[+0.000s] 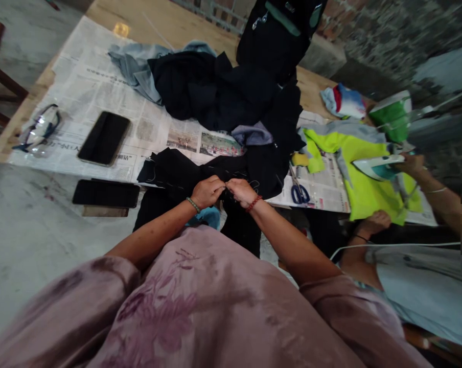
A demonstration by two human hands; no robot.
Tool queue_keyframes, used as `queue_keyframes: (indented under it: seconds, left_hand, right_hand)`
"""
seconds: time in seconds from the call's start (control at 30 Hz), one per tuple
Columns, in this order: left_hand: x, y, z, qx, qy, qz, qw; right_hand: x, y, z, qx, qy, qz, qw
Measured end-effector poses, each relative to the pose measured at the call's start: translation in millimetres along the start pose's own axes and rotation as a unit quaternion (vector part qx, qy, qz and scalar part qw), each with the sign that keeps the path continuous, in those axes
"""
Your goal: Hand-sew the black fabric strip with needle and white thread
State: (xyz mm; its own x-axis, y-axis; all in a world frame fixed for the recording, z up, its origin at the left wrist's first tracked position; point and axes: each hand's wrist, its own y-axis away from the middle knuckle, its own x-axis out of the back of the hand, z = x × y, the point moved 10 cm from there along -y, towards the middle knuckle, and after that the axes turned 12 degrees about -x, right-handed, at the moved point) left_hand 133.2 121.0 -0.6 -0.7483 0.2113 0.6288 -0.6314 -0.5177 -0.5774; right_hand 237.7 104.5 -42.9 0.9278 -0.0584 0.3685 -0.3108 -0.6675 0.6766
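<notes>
A black garment (pixel 185 171) with loose white thread stitches along it lies at the table's near edge. My left hand (pixel 208 192), wearing a green bead bracelet, is closed in a pinch on the edge of this black cloth. Close beside it, almost touching, my right hand (pixel 241 192) with a red bead bracelet pinches the same edge. Anything as small as a needle between the fingertips is too fine to make out. Blue-handled scissors (pixel 300 193) lie to the right of my hands. Beyond the garment is a heap of dark clothes (pixel 215 92).
Newspaper (pixel 146 128) covers the wooden table. Left are a phone (pixel 104 138), glasses (pixel 39 128) and another dark phone-like slab (pixel 106 193) at the edge. A black bag (pixel 280 41) stands behind. On the right, a co-worker's hand holds an iron (pixel 376 167) on a yellow garment (pixel 363 191).
</notes>
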Motion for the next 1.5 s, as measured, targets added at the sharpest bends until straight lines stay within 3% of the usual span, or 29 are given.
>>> queue_keyframes:
  seconds: [0.33,0.83,1.13,1.2,1.33,1.43,1.5]
  left_hand:
    - [5,-4,3,-0.019,0.060,-0.002,0.998]
    - [9,-6,3,-0.018,0.067,0.017,0.997]
    - [16,-5,-6,0.012,0.077,0.054,0.996]
    - [18,-5,-9,0.017,0.093,0.068,0.993]
    - [17,-3,-14,0.020,0.125,0.082,0.989]
    - [16,-2,-16,0.021,0.138,0.089,0.986]
    - [16,-2,-17,0.027,0.140,0.092,0.985]
  right_hand:
    - [3,-1,-11,0.015,-0.017,-0.062,0.998]
    - [3,5,-17,0.070,0.025,-0.022,0.997]
    - [2,21,-30,0.130,0.185,0.059,0.972]
    - [7,33,-47,0.193,0.238,0.102,0.947]
    - [49,79,-72,0.330,0.213,0.297,0.870]
    - [78,108,-45,0.323,0.139,0.369,0.860]
    - [76,117,-12,0.298,0.114,0.342,0.884]
